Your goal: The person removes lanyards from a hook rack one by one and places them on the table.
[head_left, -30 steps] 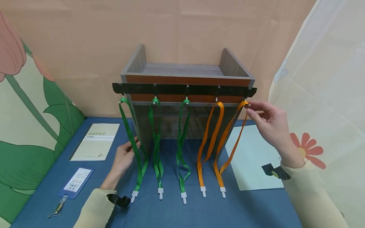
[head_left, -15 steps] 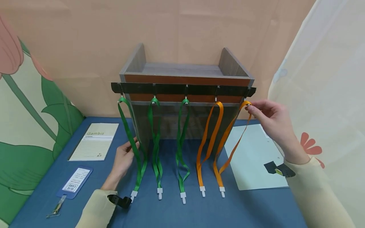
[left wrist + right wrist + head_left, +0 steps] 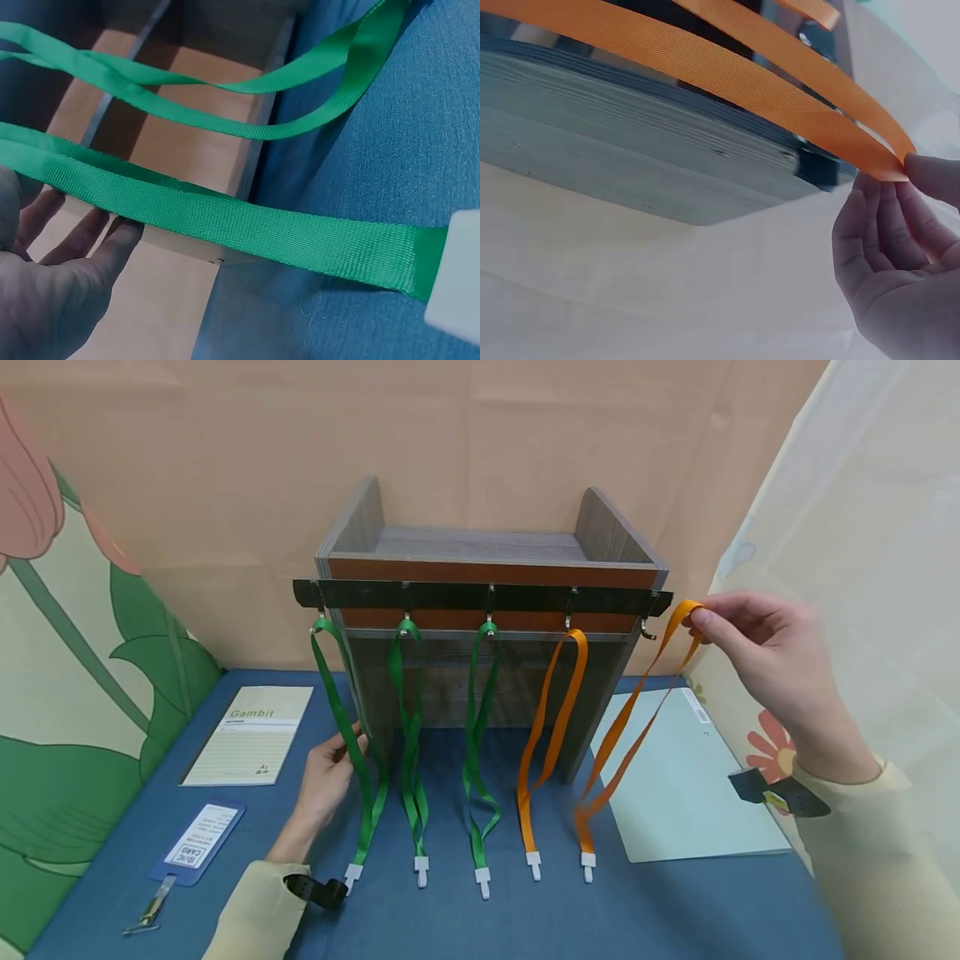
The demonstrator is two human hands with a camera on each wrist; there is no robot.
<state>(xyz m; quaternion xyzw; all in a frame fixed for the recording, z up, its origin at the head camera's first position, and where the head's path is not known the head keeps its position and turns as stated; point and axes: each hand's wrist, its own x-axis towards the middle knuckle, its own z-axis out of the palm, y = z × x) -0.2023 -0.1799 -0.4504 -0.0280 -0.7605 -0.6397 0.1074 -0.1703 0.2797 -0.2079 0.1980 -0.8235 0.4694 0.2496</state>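
My right hand [image 3: 783, 668] pinches the top loop of an orange lanyard [image 3: 587, 840] between thumb and fingers. That loop is off to the right of the rightmost hook [image 3: 647, 628], which carries no strap. Its white clip [image 3: 588, 866] hangs at the bottom. In the right wrist view both strands of the orange strap [image 3: 705, 61] run to my fingertips. My left hand [image 3: 324, 781] rests its fingers on the left side panel of a grey wooden shelf [image 3: 491, 540], behind a green lanyard [image 3: 343, 718]; in the left wrist view the green strap [image 3: 247, 225] passes over my fingertips.
A black hook rail [image 3: 450, 595] spans the shelf's front. More green lanyards [image 3: 412, 760] and another orange one [image 3: 527, 777] hang from it. On the blue table lie a notepad [image 3: 251, 735], a blue card holder [image 3: 198, 843] and a pale sheet [image 3: 690, 785].
My right hand has lifted the orange lanyard's loop off the rightmost hook and moved up and to the right with it. The left hand stays at the shelf's side.
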